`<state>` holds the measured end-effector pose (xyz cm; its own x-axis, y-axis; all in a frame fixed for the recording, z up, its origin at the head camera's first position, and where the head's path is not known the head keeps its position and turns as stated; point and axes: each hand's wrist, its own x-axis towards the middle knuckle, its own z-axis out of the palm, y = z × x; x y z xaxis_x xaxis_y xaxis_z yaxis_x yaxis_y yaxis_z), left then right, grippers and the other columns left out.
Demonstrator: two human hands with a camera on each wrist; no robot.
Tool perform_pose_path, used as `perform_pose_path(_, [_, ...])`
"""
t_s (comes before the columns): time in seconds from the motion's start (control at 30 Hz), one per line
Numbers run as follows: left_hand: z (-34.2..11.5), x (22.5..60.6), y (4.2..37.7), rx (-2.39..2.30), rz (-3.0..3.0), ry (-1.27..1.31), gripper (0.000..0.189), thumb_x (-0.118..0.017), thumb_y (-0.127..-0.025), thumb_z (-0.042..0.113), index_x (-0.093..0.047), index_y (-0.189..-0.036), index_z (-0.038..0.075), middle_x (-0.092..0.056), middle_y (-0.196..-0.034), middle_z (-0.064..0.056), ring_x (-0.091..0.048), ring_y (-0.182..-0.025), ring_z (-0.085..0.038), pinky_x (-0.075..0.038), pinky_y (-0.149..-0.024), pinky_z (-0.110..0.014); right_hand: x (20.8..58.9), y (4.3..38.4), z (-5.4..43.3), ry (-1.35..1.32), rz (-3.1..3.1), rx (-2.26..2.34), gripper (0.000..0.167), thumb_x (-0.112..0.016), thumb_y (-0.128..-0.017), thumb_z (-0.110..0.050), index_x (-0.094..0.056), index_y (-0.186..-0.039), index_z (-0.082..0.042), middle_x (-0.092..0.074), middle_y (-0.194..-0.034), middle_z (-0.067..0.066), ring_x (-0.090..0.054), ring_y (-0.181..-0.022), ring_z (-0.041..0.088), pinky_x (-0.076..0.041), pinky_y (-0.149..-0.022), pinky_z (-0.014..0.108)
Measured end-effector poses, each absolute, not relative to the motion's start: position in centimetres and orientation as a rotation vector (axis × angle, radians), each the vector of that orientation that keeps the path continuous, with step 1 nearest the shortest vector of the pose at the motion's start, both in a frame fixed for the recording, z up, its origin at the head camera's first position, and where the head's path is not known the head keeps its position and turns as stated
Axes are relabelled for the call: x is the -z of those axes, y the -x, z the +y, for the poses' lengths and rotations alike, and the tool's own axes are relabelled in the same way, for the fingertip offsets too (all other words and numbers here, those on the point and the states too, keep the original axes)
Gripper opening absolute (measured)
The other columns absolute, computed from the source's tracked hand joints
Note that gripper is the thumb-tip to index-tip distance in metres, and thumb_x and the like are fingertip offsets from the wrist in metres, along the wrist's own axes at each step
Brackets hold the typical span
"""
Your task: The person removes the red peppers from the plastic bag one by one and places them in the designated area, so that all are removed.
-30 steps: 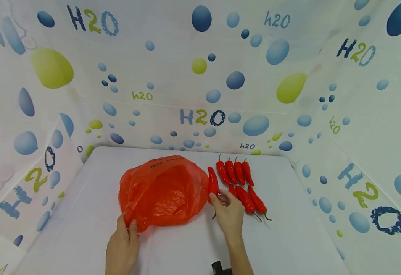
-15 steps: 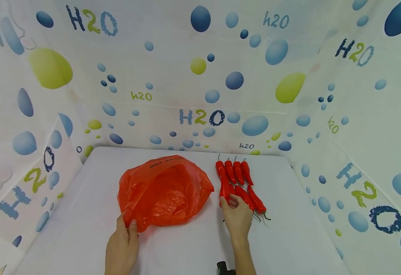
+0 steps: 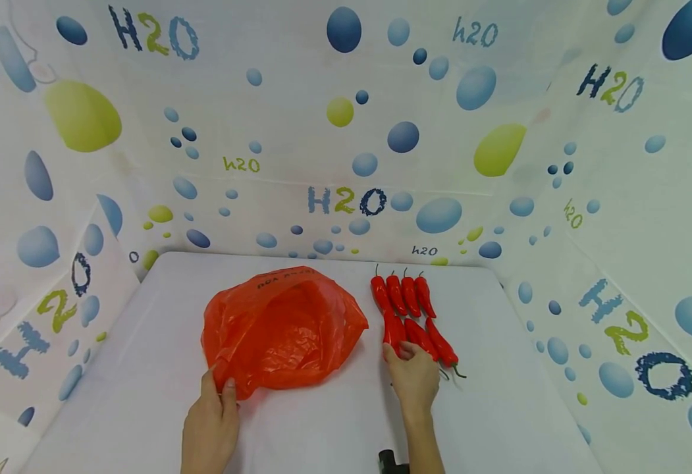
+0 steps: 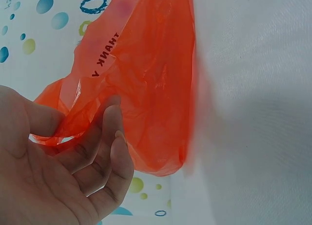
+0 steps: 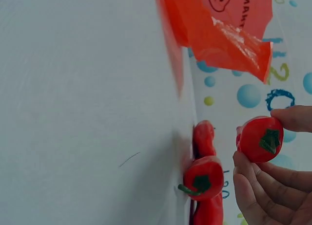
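My left hand [image 3: 211,421] pinches the near left edge of a thin red plastic bag [image 3: 286,336], whose mouth gapes toward me. In the left wrist view, thumb and fingers close on a fold of the bag [image 4: 156,79]. My right hand [image 3: 415,382] holds a red chili pepper [image 3: 390,329] near its stem end, tip pointing away. The right wrist view shows this pepper [image 5: 256,144] between thumb and fingers, raised off the table, its green calyx facing the camera. Beside it lies a front row of chili peppers [image 3: 442,343], the leftmost partly hidden.
Several more red chili peppers [image 3: 409,296] lie in a back row, stems pointing away. The white table [image 3: 316,434] meets a curtain [image 3: 274,131] printed with bubbles and "H2O" at the back and sides. A dark device [image 3: 390,462] sits by my right wrist.
My right hand has carried the pepper rightward from the bag's right edge to the left end of the front row, and slightly nearer me. My left hand keeps its hold on the bag.
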<state>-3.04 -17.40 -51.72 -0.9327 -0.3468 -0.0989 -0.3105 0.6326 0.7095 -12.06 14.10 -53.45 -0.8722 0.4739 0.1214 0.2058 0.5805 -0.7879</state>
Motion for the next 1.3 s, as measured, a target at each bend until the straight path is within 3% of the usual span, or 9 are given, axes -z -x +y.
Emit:
perform_pose_path(0.4, [-17.4,51.7,2.9,1.186,-2.783,-0.522,0.044,-0.042,-0.112,0.023,-0.035,-0.143,-0.007,-0.067,-0.090,-0.010,-0.060,-0.077,-0.024,-0.051,-0.071,-0.039,54.9,12.0,14.5,0.554,-2.533,-1.115,0.045,-0.089,-0.082,-0.038,-0.080,-0.108,-0.003,-0.077,-0.081,0.006,-0.070,-0.068,0.019,-0.056,-0.061,0.035])
perform_pose_path(0.7, [-17.3,51.7,2.9,1.180,-2.777,-0.515,0.043,-0.043,-0.112,0.023,-0.036,-0.142,-0.008,-0.066,-0.088,-0.009,-0.060,-0.074,-0.023,-0.049,-0.068,-0.037,55.5,12.0,14.9,0.560,-2.541,-1.071,0.043,-0.091,-0.079,-0.034,-0.080,-0.105,-0.003,-0.076,-0.080,0.006,-0.070,-0.081,0.028,-0.059,-0.071,0.047])
perform_pose_path(0.97, [-17.3,51.8,3.0,1.190,-2.791,-0.525,0.043,-0.042,-0.112,0.023,-0.036,-0.141,-0.007,-0.066,-0.090,-0.009,-0.060,-0.076,-0.024,-0.051,-0.072,-0.040,56.4,12.6,15.1,0.602,-2.562,-1.051,0.042,-0.094,-0.075,-0.039,-0.079,-0.093,-0.005,-0.071,-0.072,0.003,-0.066,-0.078,0.027,-0.055,-0.064,0.041])
perform_pose_path(1.3, [-17.3,51.8,3.0,1.170,-2.779,-0.528,0.038,-0.043,-0.112,0.024,-0.040,-0.136,-0.006,-0.067,-0.089,-0.009,-0.060,-0.076,-0.025,-0.051,-0.071,-0.041,56.7,12.8,15.3,0.573,-2.550,-1.056,0.047,-0.094,-0.075,-0.043,-0.076,-0.091,-0.002,-0.071,-0.071,0.004,-0.067,-0.072,0.026,-0.055,-0.065,0.040])
